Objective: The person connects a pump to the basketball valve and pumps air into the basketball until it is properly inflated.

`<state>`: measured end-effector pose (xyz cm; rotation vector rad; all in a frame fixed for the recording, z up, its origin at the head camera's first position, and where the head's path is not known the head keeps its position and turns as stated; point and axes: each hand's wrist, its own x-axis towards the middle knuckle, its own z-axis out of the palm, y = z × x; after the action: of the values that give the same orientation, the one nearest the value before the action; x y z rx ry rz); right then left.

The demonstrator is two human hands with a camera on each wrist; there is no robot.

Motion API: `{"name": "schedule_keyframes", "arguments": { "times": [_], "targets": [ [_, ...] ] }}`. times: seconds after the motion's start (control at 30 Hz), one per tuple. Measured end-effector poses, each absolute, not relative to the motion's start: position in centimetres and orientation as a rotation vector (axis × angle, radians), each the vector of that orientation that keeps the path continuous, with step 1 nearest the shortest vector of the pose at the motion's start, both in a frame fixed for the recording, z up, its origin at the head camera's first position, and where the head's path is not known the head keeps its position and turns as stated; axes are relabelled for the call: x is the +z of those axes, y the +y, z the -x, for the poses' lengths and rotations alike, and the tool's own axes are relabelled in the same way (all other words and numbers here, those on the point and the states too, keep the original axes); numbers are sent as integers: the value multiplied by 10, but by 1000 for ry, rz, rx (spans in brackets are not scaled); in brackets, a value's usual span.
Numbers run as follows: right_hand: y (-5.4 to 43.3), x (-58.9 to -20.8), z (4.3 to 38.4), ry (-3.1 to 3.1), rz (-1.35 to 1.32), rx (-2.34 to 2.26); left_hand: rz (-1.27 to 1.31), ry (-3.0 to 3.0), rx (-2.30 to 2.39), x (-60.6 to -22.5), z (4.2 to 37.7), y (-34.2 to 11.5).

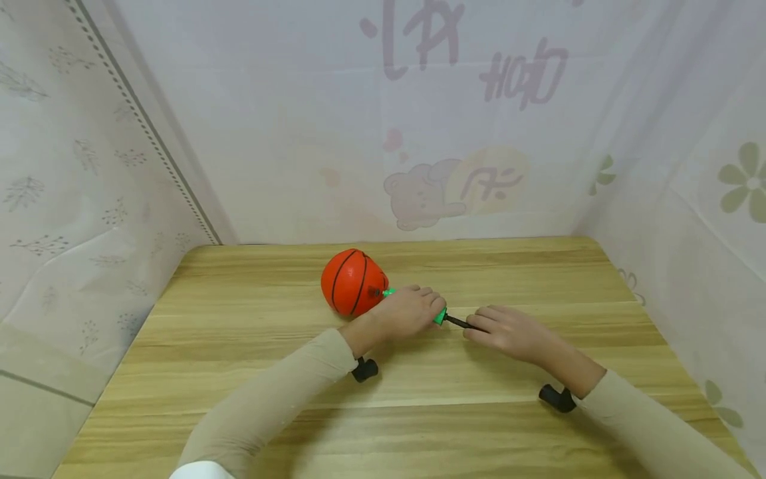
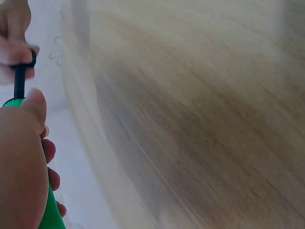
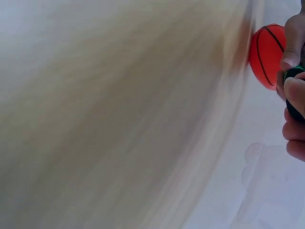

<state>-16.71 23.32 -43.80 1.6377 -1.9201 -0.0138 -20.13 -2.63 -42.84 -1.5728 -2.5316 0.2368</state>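
Observation:
A small red toy basketball (image 1: pixel 350 283) with black lines lies on the table, its right side dented in. Beside it, the green nozzle end of a hand pump (image 1: pixel 441 315) meets the ball. My left hand (image 1: pixel 413 311) grips the green barrel, thumb along it in the left wrist view. A black rod (image 1: pixel 457 322) sticks out of the barrel toward my right hand (image 1: pixel 507 330). That hand holds the black handle (image 2: pixel 33 58), which its fingers mostly cover in the head view. In the right wrist view the ball (image 3: pixel 267 55) shows behind both hands.
The wooden table (image 1: pixel 251 399) meets a printed cloth backdrop (image 1: pixel 287 133) at its back edge, with more cloth at both sides. Black wrist-worn camera mounts (image 1: pixel 364 370) hang below each wrist, close over the tabletop.

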Motion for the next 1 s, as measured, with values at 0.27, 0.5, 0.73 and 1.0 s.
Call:
{"name": "schedule_keyframes", "arguments": {
  "times": [0.27,0.5,0.73,1.0],
  "targets": [
    [219,-441,174,-1894,-1626,34,1593,-2536,250,-429,200,-25],
    [245,-446,160,-1900,-1633,85,1611,-2552,248,-427,201,-30],
    [275,-453,144,-1916,-1599,21,1618,-2551,247,-426,201,-36],
    [287,-451,140,-1914,-1586,-15,1610,-2559,245,-425,204,-36]
  ]
}}
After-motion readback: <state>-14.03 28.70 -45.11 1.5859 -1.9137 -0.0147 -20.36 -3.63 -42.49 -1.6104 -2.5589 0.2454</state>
